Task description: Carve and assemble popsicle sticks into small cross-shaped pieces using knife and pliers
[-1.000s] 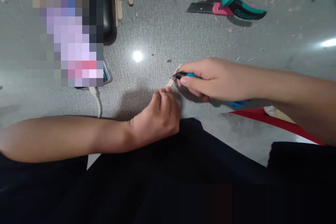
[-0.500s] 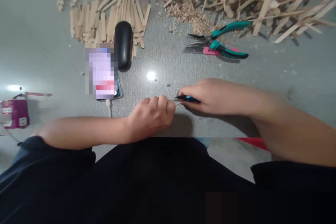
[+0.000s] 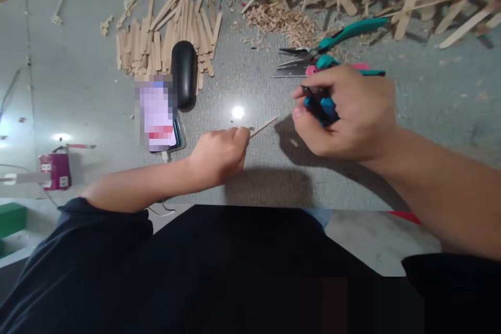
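Observation:
My left hand point(image 3: 219, 154) is closed around a thin wooden stick point(image 3: 264, 126), whose free end points up and to the right over the table. Higher and to the right, my right hand point(image 3: 354, 115) grips small blue-and-black nippers point(image 3: 321, 105), their dark jaws aimed left. A gap separates the nippers from the stick's tip. Just beyond the right hand lie teal-handled long-nose pliers point(image 3: 352, 32), resting across a pink-handled blade point(image 3: 291, 72) and partly hidden by that hand.
Flat craft sticks point(image 3: 156, 52) lie in rows beside a black oval case point(image 3: 184, 75) and a blurred phone point(image 3: 158, 112). Wood shavings point(image 3: 284, 23) and a large heap of sticks point(image 3: 415, 0) fill the back right. A purple power block point(image 3: 60, 169) stands at far left.
My right hand has lifted up and to the right with the nippers, away from my left hand. More of the stick now shows. The whole view has shifted slightly.

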The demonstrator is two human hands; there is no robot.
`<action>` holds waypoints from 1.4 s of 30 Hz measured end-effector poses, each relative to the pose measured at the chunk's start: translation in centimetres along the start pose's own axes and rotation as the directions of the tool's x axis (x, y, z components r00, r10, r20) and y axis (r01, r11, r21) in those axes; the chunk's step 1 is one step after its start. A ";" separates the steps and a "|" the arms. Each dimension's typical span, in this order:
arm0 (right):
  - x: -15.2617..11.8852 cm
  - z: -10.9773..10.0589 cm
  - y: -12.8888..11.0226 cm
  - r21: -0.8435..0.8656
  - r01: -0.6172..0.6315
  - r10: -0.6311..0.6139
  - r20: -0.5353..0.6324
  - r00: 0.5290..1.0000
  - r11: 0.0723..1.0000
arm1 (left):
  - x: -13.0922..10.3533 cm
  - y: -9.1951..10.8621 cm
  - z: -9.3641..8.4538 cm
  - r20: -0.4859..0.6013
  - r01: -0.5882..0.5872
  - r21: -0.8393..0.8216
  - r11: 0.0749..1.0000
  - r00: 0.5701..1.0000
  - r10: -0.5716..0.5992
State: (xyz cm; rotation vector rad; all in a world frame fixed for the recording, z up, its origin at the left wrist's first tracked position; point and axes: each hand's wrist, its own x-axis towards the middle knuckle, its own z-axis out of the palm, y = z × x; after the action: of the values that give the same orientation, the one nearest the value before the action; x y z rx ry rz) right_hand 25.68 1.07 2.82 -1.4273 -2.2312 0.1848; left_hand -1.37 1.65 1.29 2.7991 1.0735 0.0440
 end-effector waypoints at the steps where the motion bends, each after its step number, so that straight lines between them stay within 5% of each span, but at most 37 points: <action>1: 0.0 0.2 -0.1 0.027 -0.008 0.009 -0.031 0.999 1.000 | 0.2 0.0 -0.1 0.032 0.039 -0.039 0.998 0.999 -0.038; 4: 0.3 0.8 0.0 0.112 0.059 -0.054 -0.043 0.998 0.992 | 0.6 0.1 -0.7 0.101 0.134 -0.107 0.985 0.987 -0.123; 9: 0.8 0.5 -0.1 0.033 0.033 -0.039 0.215 0.976 0.999 | 1.0 0.3 -1.4 0.153 0.243 -0.147 0.959 0.963 -0.220; 16: 1.4 -0.5 -1.6 -0.167 0.042 0.075 0.634 0.770 0.985 | 0.9 -0.1 -1.0 0.081 0.187 -0.195 0.963 0.981 -0.175; 26: 0.8 -0.2 -2.3 -0.100 -0.118 0.154 0.598 0.786 0.988 | 0.5 -0.5 -0.7 -0.034 0.112 -0.261 0.959 0.992 -0.125; 34: 0.2 0.1 -2.1 -0.032 -0.132 0.128 0.553 0.824 0.991 | 0.7 -0.5 -1.1 -0.016 0.121 -0.265 0.957 0.991 -0.129; 42: 0.7 -0.1 -2.3 -0.108 -0.060 0.112 0.591 0.799 0.992 | 0.8 -0.5 -1.2 -0.006 0.132 -0.262 0.956 0.990 -0.139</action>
State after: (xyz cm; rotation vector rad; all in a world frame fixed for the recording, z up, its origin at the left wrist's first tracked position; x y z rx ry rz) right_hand 23.61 0.61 3.99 -1.6919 -2.6904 0.6647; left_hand -1.24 2.72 2.43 2.4922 1.1691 0.1904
